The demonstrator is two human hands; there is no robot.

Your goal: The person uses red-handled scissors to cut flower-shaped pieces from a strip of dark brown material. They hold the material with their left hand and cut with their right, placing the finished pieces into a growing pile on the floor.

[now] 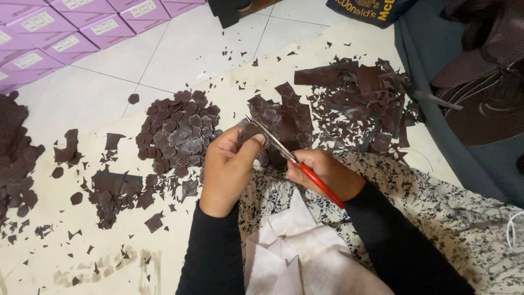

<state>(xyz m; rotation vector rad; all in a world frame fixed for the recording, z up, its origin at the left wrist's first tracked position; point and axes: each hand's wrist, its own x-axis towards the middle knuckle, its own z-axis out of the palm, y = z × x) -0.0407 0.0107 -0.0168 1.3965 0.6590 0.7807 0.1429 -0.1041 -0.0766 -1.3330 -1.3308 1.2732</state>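
Your left hand (226, 169) pinches a dark brown piece (252, 131) while your right hand (322, 172) grips the red-handled scissors (292, 159), blades open; mid-cut, next likely needs turning the piece.

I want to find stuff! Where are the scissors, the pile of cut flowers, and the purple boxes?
scissors (305, 175), head view, on the red handle.
pile of cut flowers (180, 134), head view, middle of the heap.
purple boxes (65, 24), head view, on a box top.
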